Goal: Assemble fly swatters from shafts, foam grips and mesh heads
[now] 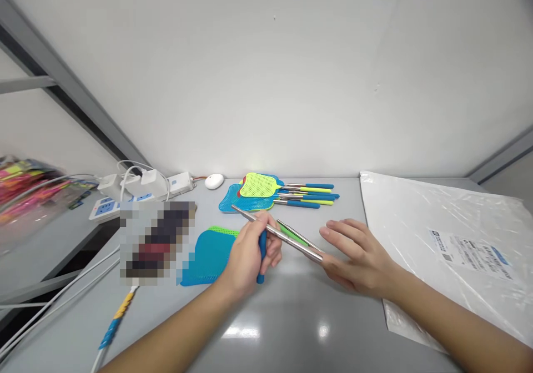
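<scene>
My left hand (250, 251) is closed around a silver metal rod (287, 238) and a blue handle (261, 253), which points down out of the fist. Whether the two are joined is hidden by the fingers. At the rod's right end, my right hand (358, 256) appears to pinch it between thumb and index finger, its other fingers stretched out. Behind the rod, a thinner metal rod with a green handle (289, 231) lies on the table. Left of my left hand, a blue fly-swatter head (210, 256) partly covers a green one (222, 230).
Several blue and yellow-green fly swatters (258, 194) lie stacked by the wall. A white plastic mailing bag (408, 234) covers the right side. At the left are a blurred-out device (160, 242), a power strip (104, 209), cables and a white round gadget (214, 181).
</scene>
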